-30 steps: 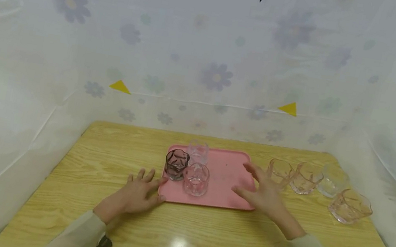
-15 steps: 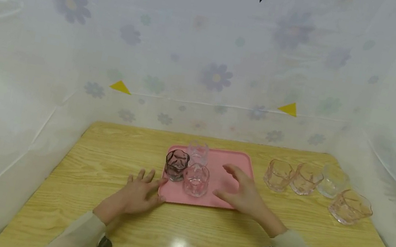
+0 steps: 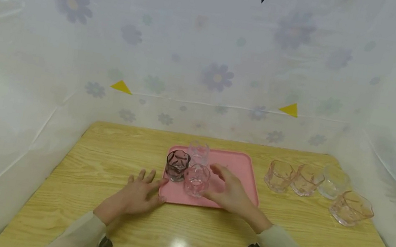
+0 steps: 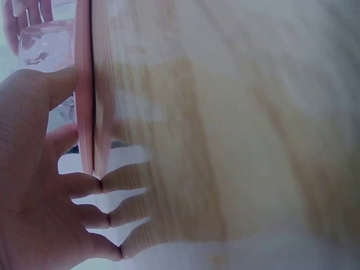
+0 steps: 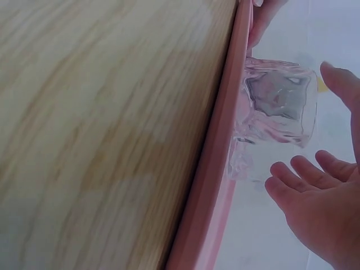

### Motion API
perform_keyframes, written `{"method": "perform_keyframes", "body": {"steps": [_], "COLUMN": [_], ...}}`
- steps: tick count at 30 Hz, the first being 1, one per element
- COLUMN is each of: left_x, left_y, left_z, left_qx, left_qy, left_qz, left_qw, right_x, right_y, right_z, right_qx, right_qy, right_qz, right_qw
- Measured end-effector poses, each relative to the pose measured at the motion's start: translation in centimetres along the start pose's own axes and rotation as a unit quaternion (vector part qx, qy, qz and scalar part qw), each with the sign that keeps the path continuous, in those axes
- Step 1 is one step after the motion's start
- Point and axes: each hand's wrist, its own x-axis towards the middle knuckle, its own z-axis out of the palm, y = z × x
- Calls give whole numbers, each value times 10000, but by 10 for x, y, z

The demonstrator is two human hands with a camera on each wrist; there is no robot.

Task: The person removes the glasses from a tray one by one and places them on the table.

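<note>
On the pink tray (image 3: 242,166) stand three wavy-rimmed glasses: a dark smoky glass (image 3: 177,165) at the left, a clear glass (image 3: 198,152) behind and a pinkish clear glass (image 3: 196,181) in front. My left hand (image 3: 139,195) lies with fingers spread at the tray's left edge; its thumb and forefinger touch the tray rim (image 4: 84,112). My right hand (image 3: 231,193) is over the tray, thumb and fingers apart, right beside the front glass. In the right wrist view that glass (image 5: 278,104) sits between the thumb and the straight fingers of this hand (image 5: 320,208).
Several more glasses stand on the wooden table (image 3: 118,145) to the right of the tray: a pinkish glass (image 3: 279,176), another pinkish glass (image 3: 307,179), a clear glass (image 3: 334,182) and an amber-pink glass (image 3: 351,208). A white flowered curtain (image 3: 177,58) surrounds the table.
My right hand has moved left from the tray's right edge to beside the front glass, its fingers still apart. The left hand has stayed at the tray's left edge.
</note>
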Motion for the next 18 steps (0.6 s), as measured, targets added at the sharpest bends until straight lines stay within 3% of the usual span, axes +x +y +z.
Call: {"method": "perform_keyframes", "body": {"steps": [7, 18], "left_x": [0, 1], "left_y": [0, 0], "left_z": [0, 2], "left_qx": [31, -15], "left_qy": [-13, 8], "left_qz": [-8, -6], "left_qw": [10000, 10000], "right_x": [7, 16], "right_y": [-1, -4], "right_z": [11, 22], "right_qx": [144, 182], "right_qy": [-180, -127], "right_qz": [122, 467], "right_qw": [9997, 9987]}}
